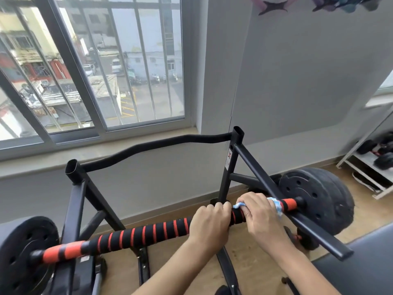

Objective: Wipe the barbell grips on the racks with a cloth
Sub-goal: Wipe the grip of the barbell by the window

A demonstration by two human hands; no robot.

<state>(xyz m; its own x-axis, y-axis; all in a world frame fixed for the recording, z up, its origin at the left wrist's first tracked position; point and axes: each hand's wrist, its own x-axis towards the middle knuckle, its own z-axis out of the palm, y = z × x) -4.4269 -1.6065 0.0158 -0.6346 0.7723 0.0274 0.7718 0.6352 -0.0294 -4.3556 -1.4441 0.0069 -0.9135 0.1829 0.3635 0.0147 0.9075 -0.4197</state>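
Head view: both hands, left hand [209, 220] and right hand [262, 217], grip barbell [138, 234], cloth [276, 206].

A single head-worn view looks forward and steeply down from close above the black foam-wrapped, red-striped barbell bar [138, 233], facing the barred window [91, 67] beyond it.
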